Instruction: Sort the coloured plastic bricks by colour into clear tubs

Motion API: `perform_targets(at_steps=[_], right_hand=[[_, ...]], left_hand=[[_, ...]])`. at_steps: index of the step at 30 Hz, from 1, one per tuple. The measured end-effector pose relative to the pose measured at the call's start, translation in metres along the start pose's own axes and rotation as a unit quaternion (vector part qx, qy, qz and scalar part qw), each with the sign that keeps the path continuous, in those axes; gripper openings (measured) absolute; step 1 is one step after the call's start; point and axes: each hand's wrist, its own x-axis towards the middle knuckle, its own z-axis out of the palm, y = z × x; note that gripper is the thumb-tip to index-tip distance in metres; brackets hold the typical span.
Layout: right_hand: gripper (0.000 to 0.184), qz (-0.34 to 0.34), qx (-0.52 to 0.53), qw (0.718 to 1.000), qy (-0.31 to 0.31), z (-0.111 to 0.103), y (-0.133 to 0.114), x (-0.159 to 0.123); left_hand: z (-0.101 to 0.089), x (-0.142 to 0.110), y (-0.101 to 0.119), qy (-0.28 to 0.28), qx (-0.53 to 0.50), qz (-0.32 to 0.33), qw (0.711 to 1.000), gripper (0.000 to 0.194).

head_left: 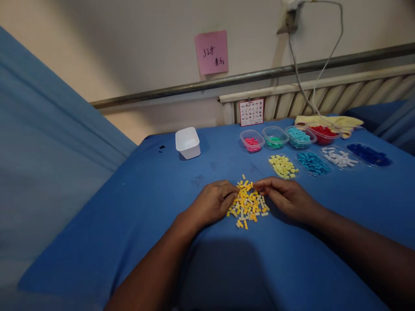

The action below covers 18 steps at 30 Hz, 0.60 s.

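A loose pile of small yellow and pale cream building bricks (248,203) lies on the blue cloth in front of me. At its left edge is my left hand (215,199), fingers curled and the thumb close to the index finger, touching the bricks. My right hand (287,196) reaches in from the other side with its fingers bent together at the pile's upper right edge. Whatever either set of fingertips pinches is too small or hidden to make out.
A white plastic tub (188,142) stands at the back left. Several clear containers hold bricks sorted by colour, among them pink (252,144), pale yellow (283,166) and white (339,157). A yellow cloth (343,122) lies behind them. A white cable (316,82) hangs by the radiator (282,103).
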Motion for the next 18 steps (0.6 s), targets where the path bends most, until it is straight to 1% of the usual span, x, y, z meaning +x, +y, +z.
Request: perform_targets(at_steps=[2,3,5,8,10,12,14,15,18], right_hand=[[0.028,0.017,0.015,0.999,0.026,0.001,0.002,0.002],[0.028,0.03,0.022,0.999,0.04,0.002,0.003,0.003],[0.029,0.062,0.031,0.996,0.058,0.004,0.006,0.005],[0.031,0.094,0.04,0.993,0.059,0.005,0.009,0.009],[0.033,0.101,0.053,0.992,0.056,0.006,0.01,0.01],[0.035,0.103,0.062,0.991,0.056,0.006,0.01,0.01],[0.035,0.104,0.064,0.991,0.057,0.006,0.01,0.01],[0.035,0.104,0.065,0.991,0.057,0.007,0.01,0.01],[0.037,0.104,0.077,0.99,0.056,0.007,0.009,0.012]], left_hand=[[0.001,0.0,-0.001,0.027,-0.004,0.002,1.0,0.029],[0.0,0.0,-0.003,0.052,0.0,-0.004,0.999,0.029],[-0.006,0.001,-0.011,0.121,0.017,-0.035,0.992,0.03],[-0.029,0.008,-0.03,0.226,0.06,-0.108,0.966,0.039],[-0.05,0.017,-0.045,0.258,0.108,-0.149,0.949,0.048],[-0.072,0.027,-0.062,0.254,0.179,-0.199,0.929,0.058],[-0.087,0.037,-0.078,0.204,0.234,-0.274,0.91,0.065],[-0.093,0.041,-0.085,0.186,0.239,-0.295,0.906,0.065],[-0.099,0.048,-0.1,0.154,0.245,-0.333,0.897,0.052]])
